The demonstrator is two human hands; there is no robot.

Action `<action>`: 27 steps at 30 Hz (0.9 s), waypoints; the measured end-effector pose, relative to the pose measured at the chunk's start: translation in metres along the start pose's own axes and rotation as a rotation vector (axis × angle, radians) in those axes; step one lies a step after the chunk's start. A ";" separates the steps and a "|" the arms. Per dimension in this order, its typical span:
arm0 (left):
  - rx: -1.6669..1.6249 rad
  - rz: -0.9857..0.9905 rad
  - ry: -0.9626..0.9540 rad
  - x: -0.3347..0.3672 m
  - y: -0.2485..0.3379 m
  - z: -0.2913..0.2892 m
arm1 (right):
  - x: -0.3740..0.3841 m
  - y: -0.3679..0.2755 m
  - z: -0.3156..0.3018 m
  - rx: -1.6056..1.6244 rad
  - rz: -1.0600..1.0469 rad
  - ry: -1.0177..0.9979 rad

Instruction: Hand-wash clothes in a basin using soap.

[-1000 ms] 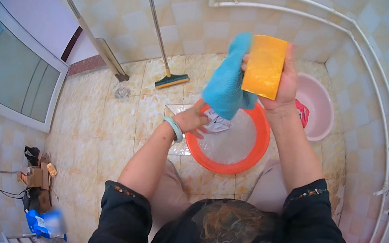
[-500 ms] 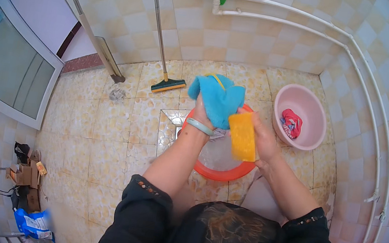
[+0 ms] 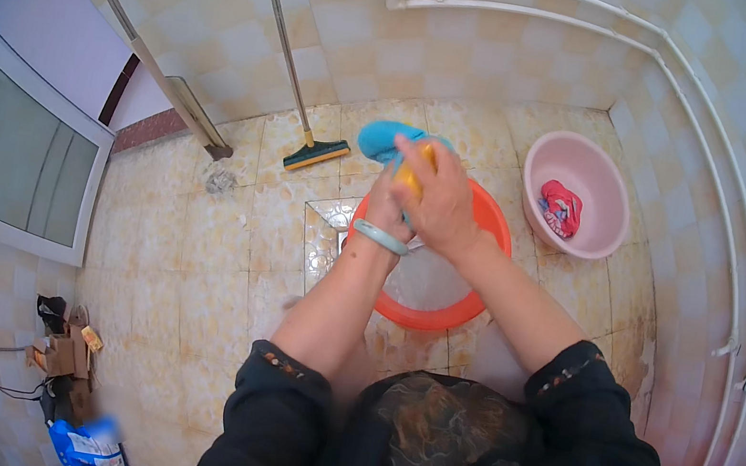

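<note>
Over the orange-red basin (image 3: pixel 428 319), my left hand (image 3: pixel 383 207) grips a fluffy blue cloth (image 3: pixel 383 139), which bunches up beyond the fingers. A pale bracelet (image 3: pixel 382 238) circles that wrist. My right hand (image 3: pixel 447 204) is wrapped round a yellow soap bar (image 3: pixel 408 178) and presses it onto the cloth. Most of the bar is hidden behind the right fingers. Below the hands, cloudy whitish water (image 3: pixel 424 284) fills the basin, and part of something pale shows in it beside the left wrist.
At the right, a pink basin (image 3: pixel 608 210) holds crumpled red clothing (image 3: pixel 561 210). A squeegee broom (image 3: pixel 316 155) and a mop (image 3: pixel 193 115) lean on the far wall. White pipes (image 3: pixel 558 27) run along the walls. Boxes (image 3: pixel 62 354) and a blue bag (image 3: pixel 88 449) lie at lower left.
My right hand has brought the soap bar left and up onto the blue cloth. Both hands now meet, and the bar is largely covered. The view has shifted slightly.
</note>
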State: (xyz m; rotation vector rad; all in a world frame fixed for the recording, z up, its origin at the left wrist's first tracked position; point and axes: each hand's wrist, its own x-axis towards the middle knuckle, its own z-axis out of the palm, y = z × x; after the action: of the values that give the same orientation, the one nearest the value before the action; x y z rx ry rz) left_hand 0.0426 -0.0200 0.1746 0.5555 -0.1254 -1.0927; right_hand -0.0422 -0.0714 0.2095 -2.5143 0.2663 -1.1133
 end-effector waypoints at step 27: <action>0.712 0.372 0.329 0.028 0.018 -0.019 | -0.013 -0.002 -0.011 0.795 0.680 -0.172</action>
State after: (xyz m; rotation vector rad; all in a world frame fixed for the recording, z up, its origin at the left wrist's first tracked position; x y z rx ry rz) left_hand 0.0769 -0.0309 0.1627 1.2862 -0.3213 -0.5589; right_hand -0.0593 -0.0682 0.2084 -1.6017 0.4706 -0.5545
